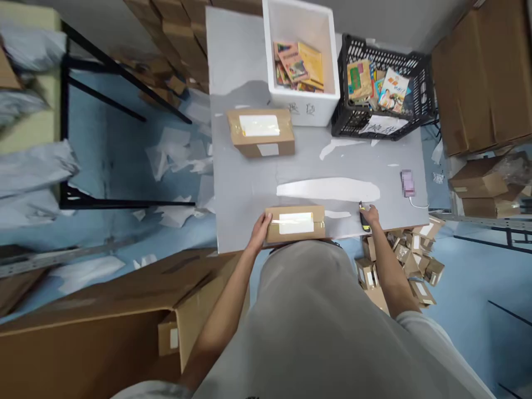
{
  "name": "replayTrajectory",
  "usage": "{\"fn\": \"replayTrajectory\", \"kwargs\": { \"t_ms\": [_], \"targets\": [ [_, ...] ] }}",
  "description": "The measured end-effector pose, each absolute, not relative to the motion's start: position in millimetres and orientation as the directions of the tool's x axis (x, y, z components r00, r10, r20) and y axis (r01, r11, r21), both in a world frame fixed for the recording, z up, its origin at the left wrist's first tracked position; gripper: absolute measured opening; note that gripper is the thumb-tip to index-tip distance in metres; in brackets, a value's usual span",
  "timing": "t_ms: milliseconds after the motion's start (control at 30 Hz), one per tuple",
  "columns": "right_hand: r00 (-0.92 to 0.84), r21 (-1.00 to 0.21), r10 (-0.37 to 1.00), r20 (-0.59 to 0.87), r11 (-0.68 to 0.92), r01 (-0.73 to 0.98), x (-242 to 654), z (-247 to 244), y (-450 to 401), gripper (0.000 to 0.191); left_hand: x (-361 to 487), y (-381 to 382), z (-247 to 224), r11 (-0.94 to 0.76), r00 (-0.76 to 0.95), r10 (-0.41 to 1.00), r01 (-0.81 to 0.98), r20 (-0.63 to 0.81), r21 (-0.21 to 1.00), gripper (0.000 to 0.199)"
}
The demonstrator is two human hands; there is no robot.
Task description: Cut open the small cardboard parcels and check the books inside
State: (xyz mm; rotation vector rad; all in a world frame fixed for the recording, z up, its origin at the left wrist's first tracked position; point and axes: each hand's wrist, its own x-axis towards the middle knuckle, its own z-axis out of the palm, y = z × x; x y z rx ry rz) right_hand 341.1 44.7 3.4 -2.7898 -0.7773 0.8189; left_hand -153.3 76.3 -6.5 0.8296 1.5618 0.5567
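Note:
At the table's near edge lies a taped cardboard box (274, 234) with a white label on top. My left hand (260, 230) grips its left end, thumb on the upper face. Off to the right, my right hand (371, 215) has its fingers closed on a black and yellow utility knife (365, 225), which rests at the table's surface. Between the hands runs a torn white strip (328, 189) on the grey tabletop. Farther back stands a second taped, labelled cardboard box (266, 151), touched by neither hand.
A white foam bin (307, 105) and a black plastic crate (384, 124) hold books at the back. A phone (408, 183) with a cable lies right. Small boxes (411, 257) are heaped on the floor right; a large open carton (100, 302) stands at left.

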Motion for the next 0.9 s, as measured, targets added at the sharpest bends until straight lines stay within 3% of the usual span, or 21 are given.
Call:
{"fn": "replayTrajectory", "kwargs": {
  "t_ms": [200,467,767,900],
  "targets": [
    [0.669,-0.157,0.548,-0.503,-0.818,0.553,362,-27,14,0.063,-128,70,8,0.675,-0.121,0.738,0.151,-0.664,0.722,0.075],
    [0.539,-0.231,0.687,-0.487,-0.696,0.680,376,-44,7,0.041,-88,46,10,0.664,-0.212,0.739,0.066,-0.639,0.745,0.071],
    [0.417,-0.647,0.830,-0.369,-0.552,0.526,376,-9,35,0.035,-22,31,13,0.577,-0.009,0.817,0.024,-0.577,0.817,0.068],
    [0.291,-0.740,0.885,-0.362,-0.463,0.487,374,11,46,0.038,-19,21,14,0.546,0.055,0.835,0.035,-0.547,0.837,0.078]
  ]
}}
